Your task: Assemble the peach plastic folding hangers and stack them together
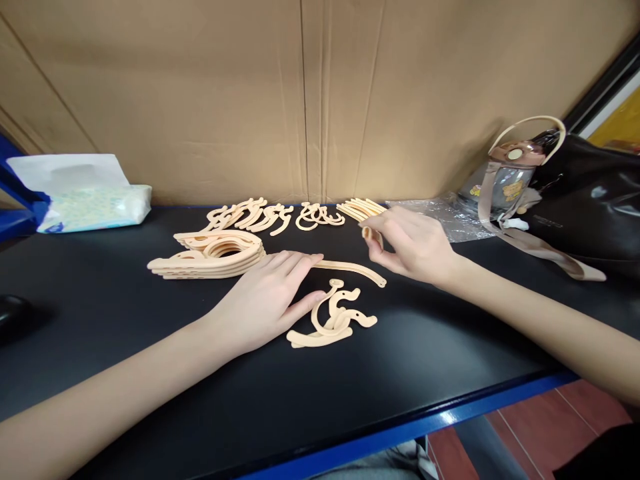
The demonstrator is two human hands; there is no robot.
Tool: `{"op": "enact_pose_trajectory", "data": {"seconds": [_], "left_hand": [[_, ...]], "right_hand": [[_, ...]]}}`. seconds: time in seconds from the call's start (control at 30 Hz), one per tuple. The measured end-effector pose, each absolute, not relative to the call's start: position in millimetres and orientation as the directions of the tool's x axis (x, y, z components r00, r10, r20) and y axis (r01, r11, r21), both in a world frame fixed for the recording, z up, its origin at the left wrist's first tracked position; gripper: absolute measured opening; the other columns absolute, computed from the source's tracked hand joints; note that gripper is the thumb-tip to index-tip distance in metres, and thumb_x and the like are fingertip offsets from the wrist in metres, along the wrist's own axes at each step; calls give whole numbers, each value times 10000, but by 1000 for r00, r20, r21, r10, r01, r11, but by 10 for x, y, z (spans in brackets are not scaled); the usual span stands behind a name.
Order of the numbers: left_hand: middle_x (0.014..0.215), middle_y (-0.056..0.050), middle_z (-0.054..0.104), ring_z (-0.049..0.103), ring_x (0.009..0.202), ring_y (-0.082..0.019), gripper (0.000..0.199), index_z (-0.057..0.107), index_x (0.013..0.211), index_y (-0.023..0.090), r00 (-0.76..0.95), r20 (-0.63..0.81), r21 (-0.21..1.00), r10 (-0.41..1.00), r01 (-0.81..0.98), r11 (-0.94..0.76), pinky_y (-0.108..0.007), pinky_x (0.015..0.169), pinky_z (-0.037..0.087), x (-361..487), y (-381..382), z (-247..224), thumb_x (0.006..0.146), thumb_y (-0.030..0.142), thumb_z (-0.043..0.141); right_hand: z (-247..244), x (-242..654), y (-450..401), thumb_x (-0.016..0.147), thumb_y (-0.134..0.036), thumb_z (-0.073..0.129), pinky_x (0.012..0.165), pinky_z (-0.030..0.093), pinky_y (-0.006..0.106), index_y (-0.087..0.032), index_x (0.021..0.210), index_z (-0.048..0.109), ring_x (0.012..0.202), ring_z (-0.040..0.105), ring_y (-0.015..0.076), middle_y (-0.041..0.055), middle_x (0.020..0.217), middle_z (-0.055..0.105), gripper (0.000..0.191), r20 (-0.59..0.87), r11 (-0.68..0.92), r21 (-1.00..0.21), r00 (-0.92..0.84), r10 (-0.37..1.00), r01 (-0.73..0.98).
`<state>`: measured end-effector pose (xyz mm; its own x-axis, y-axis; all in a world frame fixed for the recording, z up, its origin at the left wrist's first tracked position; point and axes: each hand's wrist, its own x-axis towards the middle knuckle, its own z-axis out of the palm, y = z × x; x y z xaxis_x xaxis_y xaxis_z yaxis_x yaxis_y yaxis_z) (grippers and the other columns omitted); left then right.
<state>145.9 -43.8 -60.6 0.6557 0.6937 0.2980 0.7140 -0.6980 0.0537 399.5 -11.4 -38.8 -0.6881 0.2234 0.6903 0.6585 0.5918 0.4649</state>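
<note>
My left hand point(273, 293) lies with its fingers stretched out over a long, curved beige plastic strip point(355, 268); the strip's far end is under the fingers. Its thumb reaches to a small heap of beige hanger hooks and arm pieces point(330, 320). My right hand point(413, 243) is raised a little to the right, with thumb and fingers pinched round a beige plastic strip point(369, 237) seen end-on. Most of that strip is hidden by the hand. Left of my left hand stands a neat stack of folded beige hangers point(215, 257).
Along the back lie a row of beige curved arms point(247, 215), several hooks point(320, 215) and a bundle of strips point(361, 208). A tissue pack point(95, 203), clear plastic bag point(450, 217), strapped water bottle point(505, 180) and black bag point(590, 200) flank them. Cardboard point(225, 100) stands behind.
</note>
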Motion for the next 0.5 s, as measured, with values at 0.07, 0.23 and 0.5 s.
{"op": "enact_pose_trajectory", "data": {"seconds": [0.07,0.23,0.5], "left_hand": [[1278,-116,593,544,1163,-268,496,480,1318,138,657,309,61,688,708,-704,-423,968,435,1450,-442,-609,978,487,389],[1268,-95,601,562,1127,-247,421,508,1272,140,640,336,115,690,700,-705,-405,951,445,1438,-436,-611,1002,420,344],[1263,-70,592,561,1102,-242,365,578,1199,172,621,366,111,693,710,-695,-426,951,445,1421,-408,-645,1002,384,356]], "right_hand": [[-425,3953,-87,983,-185,406,662,499,285,-108,979,656,753,657,178,70,793,701,261,643,622,416,-698,314,663],[-575,3914,24,1020,-285,380,697,490,282,-128,1085,680,841,651,187,75,909,674,345,418,690,179,-689,592,701],[-511,3932,9,993,-326,458,785,476,291,-163,1083,685,939,645,195,61,1025,684,293,357,677,-86,-612,706,731]]}}
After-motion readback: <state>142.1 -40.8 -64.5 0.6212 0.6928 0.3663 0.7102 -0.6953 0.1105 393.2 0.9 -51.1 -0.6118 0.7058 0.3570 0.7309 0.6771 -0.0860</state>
